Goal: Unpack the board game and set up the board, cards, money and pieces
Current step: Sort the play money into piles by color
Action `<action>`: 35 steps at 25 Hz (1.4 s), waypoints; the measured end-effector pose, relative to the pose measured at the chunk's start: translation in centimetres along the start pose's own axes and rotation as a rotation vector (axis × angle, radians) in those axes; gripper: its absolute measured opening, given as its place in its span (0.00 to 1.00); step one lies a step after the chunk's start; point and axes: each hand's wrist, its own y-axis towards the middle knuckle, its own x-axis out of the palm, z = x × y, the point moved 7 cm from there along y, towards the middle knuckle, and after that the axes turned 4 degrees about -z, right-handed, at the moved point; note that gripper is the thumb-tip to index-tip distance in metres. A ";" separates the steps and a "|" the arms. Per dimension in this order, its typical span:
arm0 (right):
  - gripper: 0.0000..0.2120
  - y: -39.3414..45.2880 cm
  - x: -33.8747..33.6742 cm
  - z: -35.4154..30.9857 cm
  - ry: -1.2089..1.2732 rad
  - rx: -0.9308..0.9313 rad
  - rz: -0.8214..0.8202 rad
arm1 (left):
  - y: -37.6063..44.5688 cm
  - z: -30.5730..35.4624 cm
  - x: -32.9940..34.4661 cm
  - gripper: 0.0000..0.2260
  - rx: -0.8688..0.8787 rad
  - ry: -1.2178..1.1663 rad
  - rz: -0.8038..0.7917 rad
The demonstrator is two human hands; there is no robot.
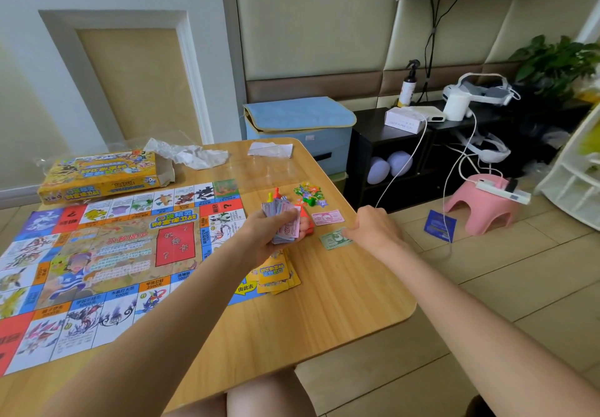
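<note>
On the wooden table [292, 312], left hand [269, 234] grips money stack [285, 225] pointing right; right hand [373, 228] pinches green note [334, 238].

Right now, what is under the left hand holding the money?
Under the left hand and its stack of money lies a pile of yellow cards beside the board. The hand covers the pile's far end.

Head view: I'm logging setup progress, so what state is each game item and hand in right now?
Game board: unfolded, flat on the table.
Game box: lying open-ended beyond the board.
Money stack: gripped in left hand.
Green note: flat on the table, under right hand fingers.
Pink note: flat, untouched.
Yellow cards: piled loosely.
Pawns: upright.
</note>
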 end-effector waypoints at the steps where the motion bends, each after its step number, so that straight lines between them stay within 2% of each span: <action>1: 0.17 -0.2 -0.7 -0.2 0.010 -0.010 0.047 | 0.1 -0.1 0.1 0.04 -0.001 0.010 -0.001; 3: 0.15 -0.4 -1.8 -1.0 0.288 -0.046 0.109 | 0.3 -0.3 0.3 0.04 -0.005 0.031 -0.013; 4: 0.16 -0.4 -1.8 -1.9 0.535 -0.088 0.043 | 0.3 -0.3 0.5 0.03 -0.010 0.042 -0.027; 6: 0.16 -0.9 -1.1 -4.4 0.943 -0.173 -0.229 | 0.2 -0.3 0.9 0.04 -0.019 0.124 -0.057; 8: 0.14 -1.5 -0.5 -5.7 1.049 -0.192 -0.410 | -0.1 -0.1 1.2 0.05 -0.008 0.234 -0.087; 11: 0.07 -1.5 -0.1 -5.8 1.091 -0.174 -0.492 | -0.7 0.3 1.6 0.04 -0.005 0.239 -0.166; 14: 0.02 -1.0 -0.7 -5.3 1.089 -0.191 -0.430 | -1.2 0.5 1.6 0.06 -0.087 0.062 -0.188; 16: 0.02 0.3 -1.1 -4.2 1.135 -0.142 -0.275 | -1.0 0.8 1.1 0.06 -0.132 -0.031 -0.151; 19: 0.05 2.8 -1.5 -0.2 1.173 0.111 0.132 | -0.7 1.3 -0.5 0.04 -0.136 -0.018 -0.059; 20: 0.07 3.2 -1.3 0.7 1.106 0.174 0.200 | -0.6 1.3 -0.9 0.04 -0.139 0.001 -0.034; 24: 0.08 4.1 1.1 0.3 0.858 0.200 0.138 | -0.2 0.6 -2.1 0.03 -0.156 0.014 0.009; 28: 0.10 4.4 2.0 -0.6 0.306 0.124 0.162 | 0.5 0.0 -2.2 0.02 -0.156 0.062 0.005; 29: 0.11 4.2 1.9 -0.6 0.251 0.112 0.183 | 0.6 -0.2 -2.2 0.02 -0.164 0.076 0.007; 31: 0.12 3.7 1.0 -0.7 0.291 0.089 0.248 | 0.9 -0.5 -2.2 0.03 -0.183 0.088 0.020; 33: 0.09 3.0 -0.3 -1.4 0.483 -0.017 0.279 | 1.0 -0.8 -2.0 0.04 -0.201 0.097 0.017; 34: 0.09 2.8 -0.7 -2.3 0.609 -0.101 0.198 | 1.0 -0.9 -1.8 0.05 -0.208 0.110 0.006; 35: 0.08 2.3 -0.6 -3.5 0.726 -0.186 0.046 | 1.0 -0.9 -1.5 0.06 -0.211 0.129 -0.008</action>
